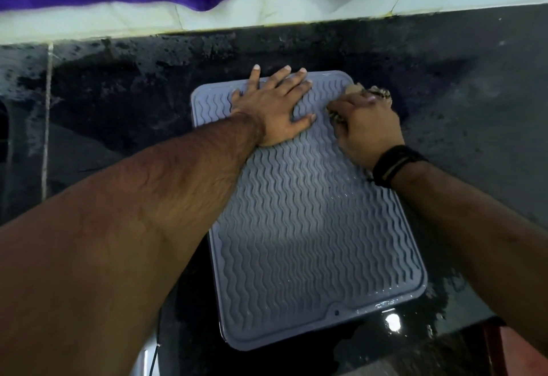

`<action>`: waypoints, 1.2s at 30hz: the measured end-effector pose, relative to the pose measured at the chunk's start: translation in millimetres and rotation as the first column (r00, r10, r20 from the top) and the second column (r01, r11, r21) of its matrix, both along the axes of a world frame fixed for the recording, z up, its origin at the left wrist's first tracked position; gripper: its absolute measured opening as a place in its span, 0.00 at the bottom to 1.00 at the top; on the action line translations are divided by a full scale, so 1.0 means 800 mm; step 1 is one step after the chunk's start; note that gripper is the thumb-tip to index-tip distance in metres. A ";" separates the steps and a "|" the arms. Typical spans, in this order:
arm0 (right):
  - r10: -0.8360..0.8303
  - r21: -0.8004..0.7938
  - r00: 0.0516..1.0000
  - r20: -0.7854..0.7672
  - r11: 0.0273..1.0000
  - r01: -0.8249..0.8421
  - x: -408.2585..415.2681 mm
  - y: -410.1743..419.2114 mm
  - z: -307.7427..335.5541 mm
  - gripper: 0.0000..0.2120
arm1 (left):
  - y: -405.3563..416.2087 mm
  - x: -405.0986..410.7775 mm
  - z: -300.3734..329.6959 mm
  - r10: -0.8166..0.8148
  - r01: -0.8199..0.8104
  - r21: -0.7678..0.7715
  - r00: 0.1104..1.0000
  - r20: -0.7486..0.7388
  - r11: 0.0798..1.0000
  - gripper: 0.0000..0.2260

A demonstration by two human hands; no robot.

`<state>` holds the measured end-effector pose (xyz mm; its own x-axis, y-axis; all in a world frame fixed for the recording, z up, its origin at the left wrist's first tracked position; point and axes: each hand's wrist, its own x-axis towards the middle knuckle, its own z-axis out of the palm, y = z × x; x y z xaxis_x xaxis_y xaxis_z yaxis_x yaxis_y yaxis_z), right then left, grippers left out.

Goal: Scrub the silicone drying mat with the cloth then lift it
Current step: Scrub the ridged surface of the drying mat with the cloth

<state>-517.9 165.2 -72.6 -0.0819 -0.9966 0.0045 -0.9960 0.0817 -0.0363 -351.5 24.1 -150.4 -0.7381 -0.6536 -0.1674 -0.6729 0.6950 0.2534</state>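
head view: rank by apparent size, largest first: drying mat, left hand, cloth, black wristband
1. Drying mat, by far the largest.
2. Left hand, spread flat on the mat.
3/4. Cloth and black wristband: unsure. The right hand hides most of the cloth; its visible bit looks comparable to the band.

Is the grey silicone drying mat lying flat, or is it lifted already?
Flat. The grey wavy-ribbed silicone mat lies on the black counter, left hand pressing it.

Head cam, steep down, close over countertop (474, 108)
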 end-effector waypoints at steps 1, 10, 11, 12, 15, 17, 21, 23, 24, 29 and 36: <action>0.010 0.005 1.000 0.007 1.000 -0.010 -0.002 0.009 0.000 0.18 | -0.001 0.000 -0.002 0.002 -0.002 0.005 1.000 -0.004 1.000 0.47; -0.003 -0.016 1.000 -0.002 1.000 0.003 0.000 -0.040 -0.001 0.27 | 0.003 0.002 0.006 0.007 -0.007 0.023 1.000 -0.003 1.000 0.50; -0.014 0.015 1.000 -0.017 1.000 0.015 0.005 -0.041 -0.004 0.27 | 0.005 0.002 0.010 0.001 -0.002 0.030 1.000 0.003 1.000 0.50; -0.025 0.026 0.999 -0.024 0.999 0.025 0.009 -0.038 -0.006 0.27 | 0.006 0.002 0.012 0.004 -0.004 0.035 1.000 0.004 0.999 0.49; -0.030 -0.004 1.000 0.005 1.000 0.030 0.010 -0.007 -0.003 0.25 | 0.007 0.002 0.012 0.001 -0.001 0.015 1.000 0.014 1.000 0.47; -0.021 -0.013 1.000 0.022 1.000 0.021 0.005 0.019 -0.003 0.27 | 0.006 0.002 0.010 -0.007 0.007 0.009 1.000 0.016 1.000 0.45; 0.000 -0.026 1.000 0.026 1.000 0.001 -0.004 0.017 -0.002 0.23 | 0.008 0.004 0.015 -0.012 0.012 0.010 1.000 0.026 1.000 0.43; 0.008 -0.054 1.000 0.025 0.999 -0.006 -0.004 -0.006 0.002 0.21 | 0.009 0.003 0.014 0.000 0.000 0.010 1.000 0.030 1.000 0.42; 0.019 -0.053 1.000 0.020 0.998 -0.018 -0.003 -0.017 0.001 0.22 | 0.009 0.003 0.013 0.007 -0.007 0.009 0.999 0.032 1.000 0.43; -0.011 0.004 1.000 -0.015 1.000 0.012 0.010 -0.010 -0.013 0.23 | 0.007 0.002 0.015 0.000 -0.001 0.026 0.999 0.039 1.000 0.46; 0.008 -0.038 1.000 0.026 0.999 -0.007 0.007 0.048 0.003 0.27 | 0.000 0.001 0.001 0.017 -0.017 0.044 1.000 0.008 0.999 0.53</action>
